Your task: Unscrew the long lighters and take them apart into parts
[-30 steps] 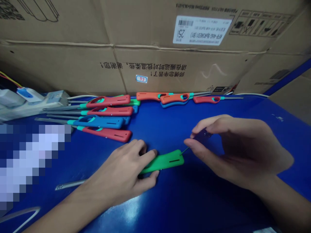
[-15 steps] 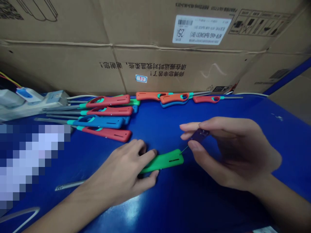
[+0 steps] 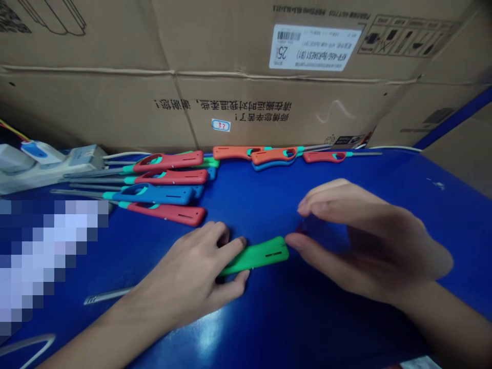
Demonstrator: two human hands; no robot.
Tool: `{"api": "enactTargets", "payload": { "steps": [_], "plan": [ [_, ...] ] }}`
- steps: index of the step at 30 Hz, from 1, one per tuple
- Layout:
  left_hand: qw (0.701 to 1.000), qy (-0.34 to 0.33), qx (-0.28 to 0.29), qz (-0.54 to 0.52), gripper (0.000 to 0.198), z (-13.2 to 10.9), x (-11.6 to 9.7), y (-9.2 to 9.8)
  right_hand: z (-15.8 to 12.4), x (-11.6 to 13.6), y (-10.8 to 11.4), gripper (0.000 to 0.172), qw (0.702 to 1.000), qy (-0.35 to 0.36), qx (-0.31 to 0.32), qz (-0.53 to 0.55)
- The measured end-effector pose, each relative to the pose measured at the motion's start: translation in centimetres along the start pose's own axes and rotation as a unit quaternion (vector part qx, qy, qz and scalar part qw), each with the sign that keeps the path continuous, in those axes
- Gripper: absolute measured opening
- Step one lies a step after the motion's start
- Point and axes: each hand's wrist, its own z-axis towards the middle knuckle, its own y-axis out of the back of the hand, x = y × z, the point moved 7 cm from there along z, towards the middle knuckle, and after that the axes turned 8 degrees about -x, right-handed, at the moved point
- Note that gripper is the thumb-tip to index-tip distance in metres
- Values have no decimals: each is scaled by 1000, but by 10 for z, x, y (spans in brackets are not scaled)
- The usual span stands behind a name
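Blue table: left hand, palm down, grips green lighter; right hand pinches small dark piece.

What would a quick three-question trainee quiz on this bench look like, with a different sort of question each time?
1. True or false: the left hand holds the green lighter down on the blue table.
2. Multiple choice: the right hand has its thumb tip closest to A) the butt end of the green lighter, B) the cardboard box, C) the white power strip.
3. Fill in: in the pile of lighters by the box, the one lying nearest the left hand has a ___ handle.

Key:
1. True.
2. A.
3. Red: it is the red lighter at the front of the pile.
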Motion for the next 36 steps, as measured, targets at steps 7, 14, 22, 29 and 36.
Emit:
{"api": "enactTargets", "payload": {
  "steps": [7,14,22,29,36],
  "plan": [
    [1000,3,3,2,30,0,0,1,3,1,6,31,998,-4,-1,-57],
    [1000,5,2,0,28,1,-1,1,-4,-3,-2,54,996,-42,15,75],
    [1000,1,-3,3,29,1,-1,1,-7,-14,-7,47,992,-101,23,77],
    [1000,4,3,-7,29,0,-1,1,-11,-17,-1,54,994,-69,5,89],
    [1000,0,-1,-2,28,0,0,0,1,-7,1,41,998,-36,25,41]
  ]
}}
